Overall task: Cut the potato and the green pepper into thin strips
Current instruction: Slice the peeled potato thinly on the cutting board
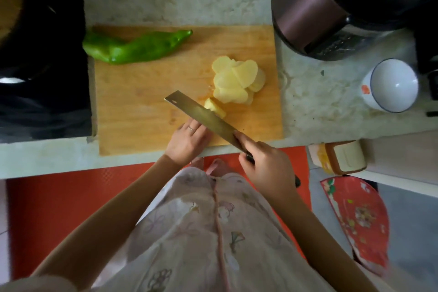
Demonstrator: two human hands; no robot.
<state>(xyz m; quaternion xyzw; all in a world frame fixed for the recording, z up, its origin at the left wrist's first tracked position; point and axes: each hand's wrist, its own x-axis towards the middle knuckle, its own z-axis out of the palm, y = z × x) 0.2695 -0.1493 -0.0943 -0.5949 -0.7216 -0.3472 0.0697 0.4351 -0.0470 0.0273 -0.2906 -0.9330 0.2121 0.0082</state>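
Head view showed the right hand gripping the cleaver. The potato stub lay on the board just beyond the blade. The left hand waited nearest, fingertips hidden, so its grip was unclear.

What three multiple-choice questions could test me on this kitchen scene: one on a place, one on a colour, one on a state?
1. Where is the green pepper? A in a pan; B on the cutting board's far left; C on the floor.
2. What colour is the bowl? A white; B black; C green.
3. How is the potato cut? A whole; B mostly flat slices; C diced.
Answers: B, it lies on that board; A, its inside is white; B, slices lie piled beside the knife.
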